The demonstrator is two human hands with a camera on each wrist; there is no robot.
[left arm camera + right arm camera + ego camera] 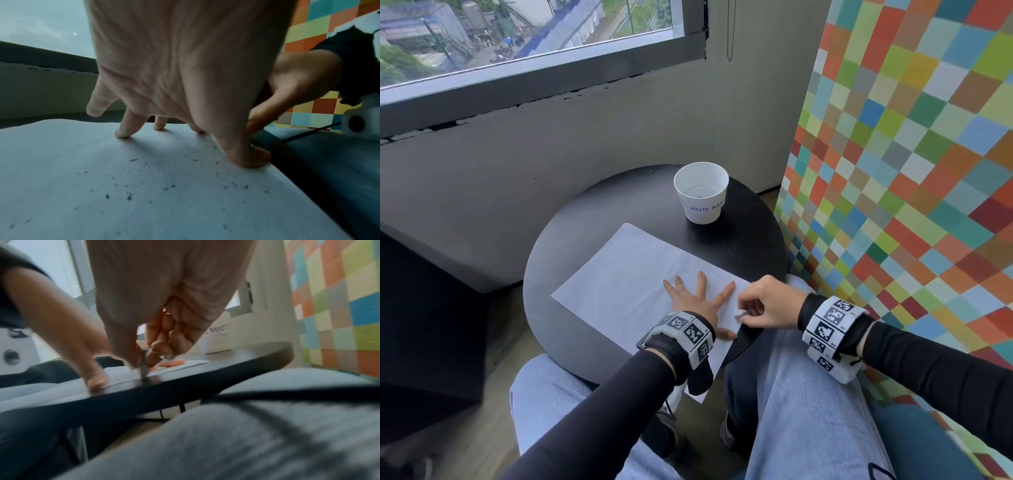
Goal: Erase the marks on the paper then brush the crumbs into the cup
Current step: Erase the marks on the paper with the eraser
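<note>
A white sheet of paper (626, 274) lies on a round black table (743, 240), its near corner hanging over the edge. My left hand (698, 298) presses flat on the paper with fingers spread. Dark eraser crumbs (164, 188) are scattered over the sheet around that hand. My right hand (767, 308) pinches a small grey eraser (144, 368) between thumb and fingers, its tip at the paper's right edge next to my left thumb (94, 379). A white paper cup (701, 192) labelled "WASTE BASKET" stands upright at the table's far side.
A wall of coloured squares (911, 171) stands close on the right. A grey wall below a window (482, 51) runs behind the table. My knees in light jeans (791, 394) sit under the table's near edge.
</note>
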